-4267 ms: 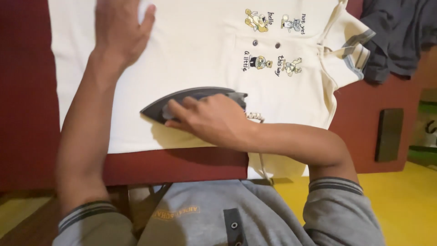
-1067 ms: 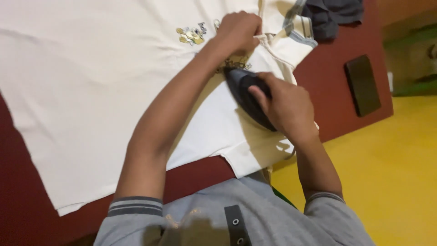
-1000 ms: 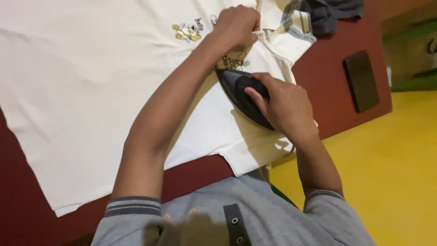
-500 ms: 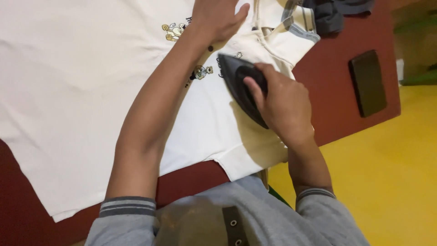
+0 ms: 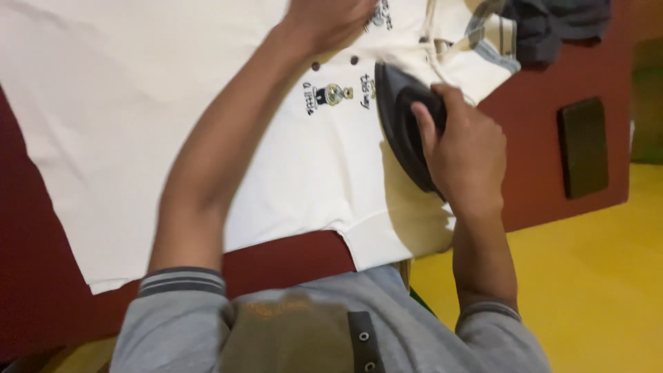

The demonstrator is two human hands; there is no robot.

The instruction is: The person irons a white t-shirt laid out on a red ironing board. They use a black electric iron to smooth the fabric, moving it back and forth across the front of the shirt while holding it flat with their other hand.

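The cream polo shirt [image 5: 138,117] lay spread flat on the dark red desk [image 5: 532,90], front side up, and is taken as the landmark for all positions below. The dark iron [image 5: 404,128] sat soleplate-down on the shirt's chest, just beside the small cartoon prints [image 5: 331,95] and the two dark buttons [image 5: 333,63], its pointed nose toward the collar [image 5: 494,41]. The right hand [image 5: 466,152] was wrapped around the iron's handle, its grip closed on the iron, with the fingers [image 5: 425,121] curled over the top; how the thumb sat could not be told. The left hand [image 5: 331,17] rested on the shirt at the far side of the buttons, near the placket, partly cut off by the top edge of the view; the palm seemed pressed to the fabric, but whether its grip was flat or pinching cloth could not be told. The left forearm crossed diagonally above the shirt's body. The striped-edged collar lay beyond the iron's nose. A dark grey garment [image 5: 559,24] was bunched on the desk just past the collar. A flat black rectangular object [image 5: 583,146] lay on the desk, apart from the shirt on the collar side. Beyond the desk's edge the yellow floor [image 5: 594,290] was visible. The person's grey shirt [image 5: 318,331] filled the near edge of the view.
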